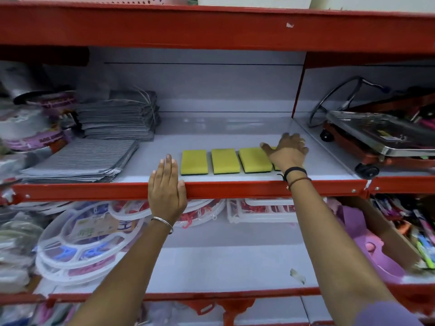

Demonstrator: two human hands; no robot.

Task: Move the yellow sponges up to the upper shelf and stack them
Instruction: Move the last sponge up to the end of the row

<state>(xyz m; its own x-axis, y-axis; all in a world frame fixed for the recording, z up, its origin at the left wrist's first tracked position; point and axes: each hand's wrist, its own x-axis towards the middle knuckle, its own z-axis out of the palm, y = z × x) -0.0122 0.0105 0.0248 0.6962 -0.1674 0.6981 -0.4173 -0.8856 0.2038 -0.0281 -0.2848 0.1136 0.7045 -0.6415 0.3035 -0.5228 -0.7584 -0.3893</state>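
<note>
The left hand point(166, 189) lies flat and open on the shelf's red edge point(94, 190). At its 2 o'clock, the right hand point(288, 150), fingers spread, covers the fourth yellow sponge point(276, 166), grip unclear.

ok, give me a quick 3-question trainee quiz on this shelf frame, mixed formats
1. True or false: the flat yellow foam sponges already sit in one stack on the red-edged metal shelf.
2. Multiple choice: the right hand is A) on the rightmost yellow sponge, B) on the pile of grey striped cloths, C) on the steel platform scale.
3. Fill in: the left hand lies flat on the shelf's front ____.

Key
1. False: they lie side by side in a row.
2. A: it covers most of that sponge; whether it grips it cannot be told.
3. Edge.
</note>
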